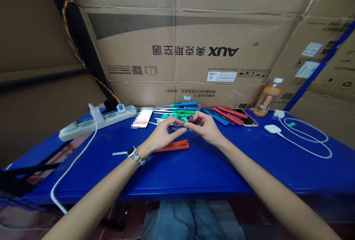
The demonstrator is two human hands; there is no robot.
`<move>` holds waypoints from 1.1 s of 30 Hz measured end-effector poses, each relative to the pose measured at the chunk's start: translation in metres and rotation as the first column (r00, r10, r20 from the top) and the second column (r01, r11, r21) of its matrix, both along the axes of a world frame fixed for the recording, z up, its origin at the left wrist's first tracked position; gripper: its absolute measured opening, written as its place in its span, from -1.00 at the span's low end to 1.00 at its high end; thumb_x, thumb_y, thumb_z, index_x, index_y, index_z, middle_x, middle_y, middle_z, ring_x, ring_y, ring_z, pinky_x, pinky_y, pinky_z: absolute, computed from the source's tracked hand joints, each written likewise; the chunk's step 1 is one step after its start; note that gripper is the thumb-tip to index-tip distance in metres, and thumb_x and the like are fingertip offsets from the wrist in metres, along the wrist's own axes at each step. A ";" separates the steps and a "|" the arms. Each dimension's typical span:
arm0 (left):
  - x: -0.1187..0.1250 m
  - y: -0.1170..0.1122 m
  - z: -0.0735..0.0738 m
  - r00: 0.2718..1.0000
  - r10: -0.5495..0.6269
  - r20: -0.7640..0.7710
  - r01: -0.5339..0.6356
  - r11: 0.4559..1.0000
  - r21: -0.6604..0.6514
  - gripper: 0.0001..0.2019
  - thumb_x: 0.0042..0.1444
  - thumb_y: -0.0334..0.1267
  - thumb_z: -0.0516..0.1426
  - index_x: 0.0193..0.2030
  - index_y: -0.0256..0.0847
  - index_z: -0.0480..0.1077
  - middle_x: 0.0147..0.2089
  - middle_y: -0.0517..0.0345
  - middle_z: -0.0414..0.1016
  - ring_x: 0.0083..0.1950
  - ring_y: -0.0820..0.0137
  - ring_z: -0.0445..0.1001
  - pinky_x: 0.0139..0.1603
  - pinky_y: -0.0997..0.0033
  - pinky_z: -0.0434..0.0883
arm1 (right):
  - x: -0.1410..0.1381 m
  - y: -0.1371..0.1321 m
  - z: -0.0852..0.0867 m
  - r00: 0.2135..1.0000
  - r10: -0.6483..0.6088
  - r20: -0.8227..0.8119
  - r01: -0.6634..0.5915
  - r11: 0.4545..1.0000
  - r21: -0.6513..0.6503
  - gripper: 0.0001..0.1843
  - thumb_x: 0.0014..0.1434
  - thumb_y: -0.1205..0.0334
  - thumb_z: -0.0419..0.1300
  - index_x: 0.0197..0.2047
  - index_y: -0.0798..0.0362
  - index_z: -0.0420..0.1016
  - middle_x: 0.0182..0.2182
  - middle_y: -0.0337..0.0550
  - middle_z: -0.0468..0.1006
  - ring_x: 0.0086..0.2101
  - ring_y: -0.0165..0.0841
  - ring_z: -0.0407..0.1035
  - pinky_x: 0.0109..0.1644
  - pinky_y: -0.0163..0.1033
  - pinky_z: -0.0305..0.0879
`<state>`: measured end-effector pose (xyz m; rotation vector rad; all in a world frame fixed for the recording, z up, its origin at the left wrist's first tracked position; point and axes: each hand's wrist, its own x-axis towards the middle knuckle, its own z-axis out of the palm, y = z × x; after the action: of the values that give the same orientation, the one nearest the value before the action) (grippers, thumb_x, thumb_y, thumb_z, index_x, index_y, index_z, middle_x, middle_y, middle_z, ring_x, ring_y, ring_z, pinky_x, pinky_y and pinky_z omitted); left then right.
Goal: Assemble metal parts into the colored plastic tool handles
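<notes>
Both my hands meet over the middle of the blue table (194, 166). My right hand (205, 127) pinches a small dark purple part (191, 119) with thin wire legs hanging below it. My left hand (163, 134), with a watch on its wrist, has its fingers pinched toward the same spot; what they grip is too small to make out. A red flat tool (173, 146) lies on the table just under my left hand. Behind my hands lie several screwdrivers (180, 111) with blue and green handles.
A white power strip (94, 121) with a cable sits at the back left. Blue and red pry tools (226, 115), a phone (248, 121) and an orange drink bottle (266, 101) stand at the back right. A white charger with coiled cable (301, 136) lies at the right. Cardboard boxes (183, 51) wall the rear.
</notes>
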<state>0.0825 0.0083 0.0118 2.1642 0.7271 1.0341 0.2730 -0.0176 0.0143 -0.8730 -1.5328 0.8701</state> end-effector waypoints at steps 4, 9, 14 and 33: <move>-0.011 -0.003 -0.018 0.963 -0.071 -0.261 0.073 0.997 -0.002 -0.66 0.07 -0.02 0.28 -0.10 -0.19 0.49 -0.06 0.00 0.53 -0.05 0.21 0.48 0.01 0.20 0.41 | -0.010 0.000 -0.004 0.997 -0.006 -0.077 0.001 0.998 -0.062 -0.50 -0.02 -0.03 0.40 -0.35 -0.03 0.13 -0.54 -0.36 0.45 -0.68 -0.49 0.29 -0.62 -0.36 0.17; -0.007 -0.005 -0.024 0.930 -0.083 -0.359 0.089 0.996 -0.001 -0.70 0.15 -0.03 0.22 -0.12 -0.20 0.50 -0.11 0.00 0.53 -0.12 0.24 0.48 -0.06 0.25 0.41 | -0.015 -0.009 -0.007 1.000 -0.017 -0.008 0.017 1.000 0.016 -0.53 0.20 -0.02 0.24 0.11 -0.08 0.28 -0.45 -0.32 0.48 -0.67 -0.53 0.29 -0.62 -0.38 0.20; -0.007 -0.004 -0.025 0.933 -0.091 -0.348 0.094 0.996 -0.007 -0.69 0.16 -0.02 0.21 -0.10 -0.20 0.52 -0.11 0.01 0.55 -0.16 0.26 0.49 -0.09 0.28 0.40 | -0.008 -0.015 0.000 0.998 0.044 0.046 -0.046 0.998 0.034 -0.57 0.30 -0.13 0.05 0.02 0.00 0.46 -0.29 -0.17 0.53 -0.61 -0.55 0.33 -0.63 -0.39 0.20; -0.008 -0.003 -0.030 0.949 -0.095 -0.300 0.104 0.994 0.013 -0.68 0.14 -0.01 0.23 -0.10 -0.20 0.55 -0.15 0.02 0.57 -0.21 0.29 0.48 -0.19 0.34 0.39 | -0.009 -0.007 0.014 0.997 0.032 -0.067 -0.037 0.996 -0.086 -0.54 0.06 -0.18 0.29 -0.30 0.10 0.48 -0.47 -0.23 0.53 -0.69 -0.56 0.27 -0.69 -0.42 0.11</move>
<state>0.0747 0.0052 -0.0185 2.3862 0.7317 0.6747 0.2641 -0.0246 0.0283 -0.8747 -1.4661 0.9874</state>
